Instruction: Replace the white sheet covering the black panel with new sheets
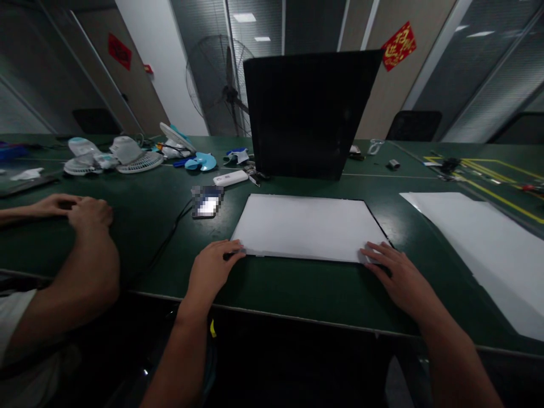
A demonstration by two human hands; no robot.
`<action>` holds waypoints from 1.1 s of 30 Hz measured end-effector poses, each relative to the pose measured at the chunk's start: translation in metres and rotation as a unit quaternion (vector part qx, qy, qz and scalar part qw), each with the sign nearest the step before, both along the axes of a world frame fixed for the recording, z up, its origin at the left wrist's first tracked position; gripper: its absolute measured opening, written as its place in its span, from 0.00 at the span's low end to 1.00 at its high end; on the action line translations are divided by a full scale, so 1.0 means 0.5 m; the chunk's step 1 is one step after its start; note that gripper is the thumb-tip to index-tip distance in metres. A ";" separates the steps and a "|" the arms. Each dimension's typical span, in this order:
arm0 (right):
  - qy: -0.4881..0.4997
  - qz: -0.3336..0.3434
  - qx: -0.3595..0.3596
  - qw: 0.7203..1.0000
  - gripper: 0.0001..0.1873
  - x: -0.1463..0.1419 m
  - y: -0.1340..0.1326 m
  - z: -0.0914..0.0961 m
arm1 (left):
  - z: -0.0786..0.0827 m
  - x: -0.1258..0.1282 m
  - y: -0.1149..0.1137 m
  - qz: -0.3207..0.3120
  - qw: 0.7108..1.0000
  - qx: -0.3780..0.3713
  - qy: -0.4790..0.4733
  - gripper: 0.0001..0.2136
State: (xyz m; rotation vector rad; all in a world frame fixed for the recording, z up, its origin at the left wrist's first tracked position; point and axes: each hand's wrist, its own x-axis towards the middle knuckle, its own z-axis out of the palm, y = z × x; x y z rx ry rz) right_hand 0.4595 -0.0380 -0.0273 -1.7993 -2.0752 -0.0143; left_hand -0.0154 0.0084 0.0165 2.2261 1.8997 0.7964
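Note:
A flat white sheet [308,226] lies on the green table, with a thin dark edge along its right and far sides. At its near left corner, my left hand [215,263] pinches the edge between thumb and fingers. My right hand [393,272] holds the near right corner, fingers over the top and thumb at the near edge. Just behind the sheet stands a large black panel [312,113], upright and leaning slightly. The undersides of both held corners are hidden.
More white sheets [488,243] lie to the right. A blurred phone [207,202] with a cable and a white stick-shaped device [230,178] are left of the sheet. Fan parts [140,161] sit at the back left. Another person's hands [87,212] rest on the table at left.

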 end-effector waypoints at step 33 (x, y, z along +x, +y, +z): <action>0.079 -0.007 0.005 0.997 0.22 0.006 -0.003 0.009 | -0.026 -0.040 0.019 -0.011 0.999 -0.038 -0.002 0.11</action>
